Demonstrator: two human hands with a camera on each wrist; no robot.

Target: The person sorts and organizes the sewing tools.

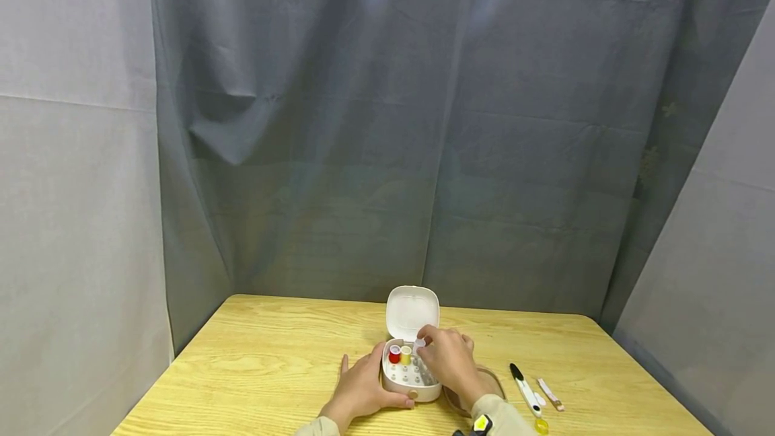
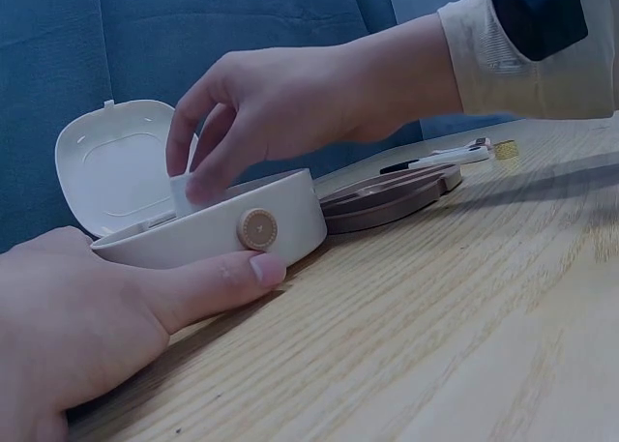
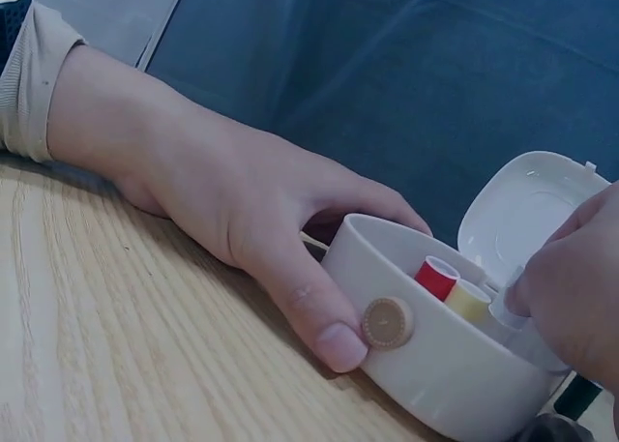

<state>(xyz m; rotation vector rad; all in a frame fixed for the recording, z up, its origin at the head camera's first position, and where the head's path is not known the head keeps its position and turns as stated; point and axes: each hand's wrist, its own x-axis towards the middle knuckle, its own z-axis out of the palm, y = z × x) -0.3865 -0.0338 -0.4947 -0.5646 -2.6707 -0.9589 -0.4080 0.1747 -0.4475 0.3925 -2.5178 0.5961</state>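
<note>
A white sewing box with a tan button on its front stands on the table, its lid raised at the back. My left hand holds the box from the left, thumb along the front and fingers around the side. Inside, a red thread spool and a pale yellow thread spool stand upright side by side among rows of small pegs. With thumb and fingers, my right hand pinches a white thread spool in the box's back right, beside the yellow one. Whether it sits on a peg is hidden.
A brown compartment tray lies against the box's right side, partly under my right forearm. Farther right are black-and-white thread snips, a small white-and-brown tool and a yellow round item. Grey curtains hang behind the table.
</note>
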